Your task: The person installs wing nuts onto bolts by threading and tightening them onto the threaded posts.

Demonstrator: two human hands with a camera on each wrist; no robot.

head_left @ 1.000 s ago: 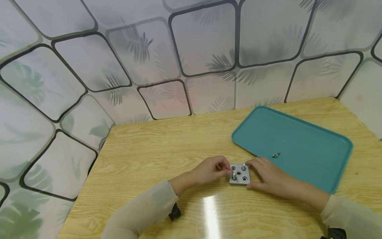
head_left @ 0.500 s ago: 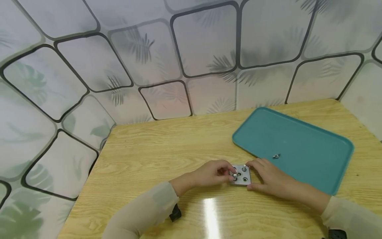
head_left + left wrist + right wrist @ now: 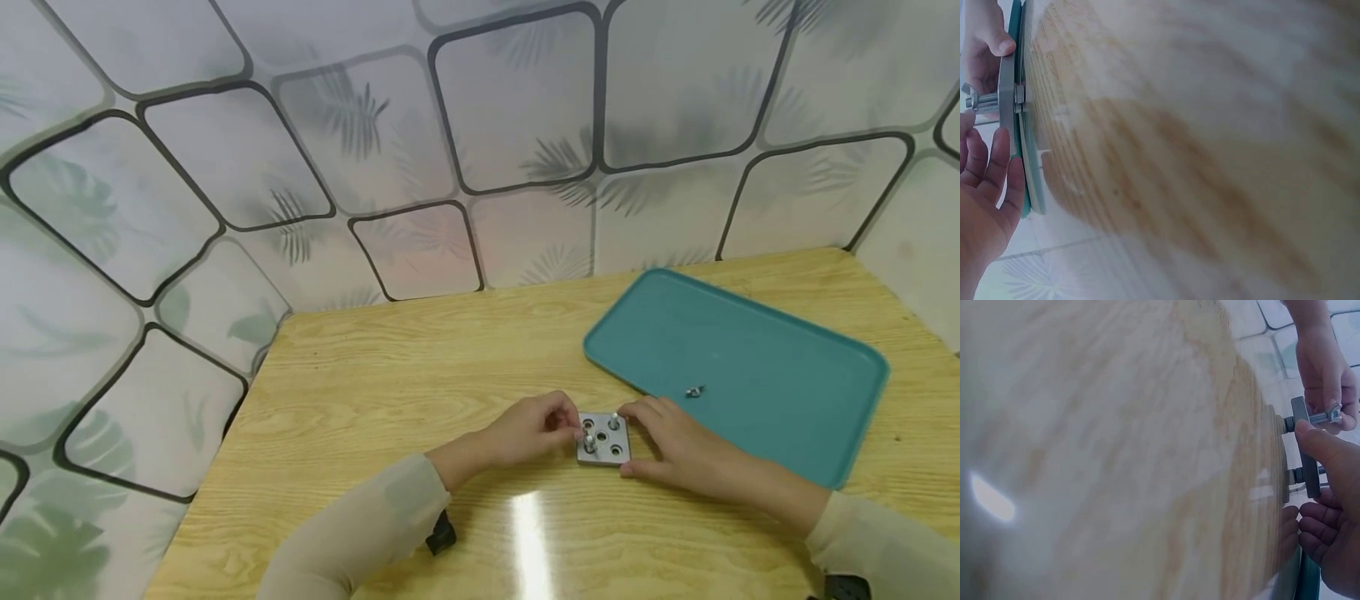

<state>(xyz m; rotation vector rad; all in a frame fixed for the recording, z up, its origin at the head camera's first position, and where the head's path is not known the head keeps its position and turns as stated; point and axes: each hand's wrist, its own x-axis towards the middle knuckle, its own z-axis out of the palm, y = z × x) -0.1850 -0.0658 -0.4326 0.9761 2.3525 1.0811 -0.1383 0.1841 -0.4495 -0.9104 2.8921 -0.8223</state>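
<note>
A square metal plate point(image 3: 602, 450) with several holes lies on the table, and bolts stand upright through it. In the right wrist view, bolt heads show under the plate, lifting it above the wood. A wing nut point(image 3: 1335, 414) sits near the top of the threaded bolt point(image 3: 1318, 417) on the plate's left side. My left hand point(image 3: 528, 429) pinches at this wing nut with thumb and fingertips. A second bolt point(image 3: 614, 421) rises at the plate's far right corner. My right hand point(image 3: 686, 450) grips the plate's right side, thumb near and fingers far.
A teal tray point(image 3: 765, 358) lies behind and right of the plate, its edge close to my right hand. On it is a small metal piece point(image 3: 694, 392) resembling a wing nut. A patterned wall covering point(image 3: 525, 233) rises behind the wooden table point(image 3: 420, 367).
My left fingers went forward over the bolt top half a second ago and are now back at its left side. My right hand and the plate have stayed in place.
</note>
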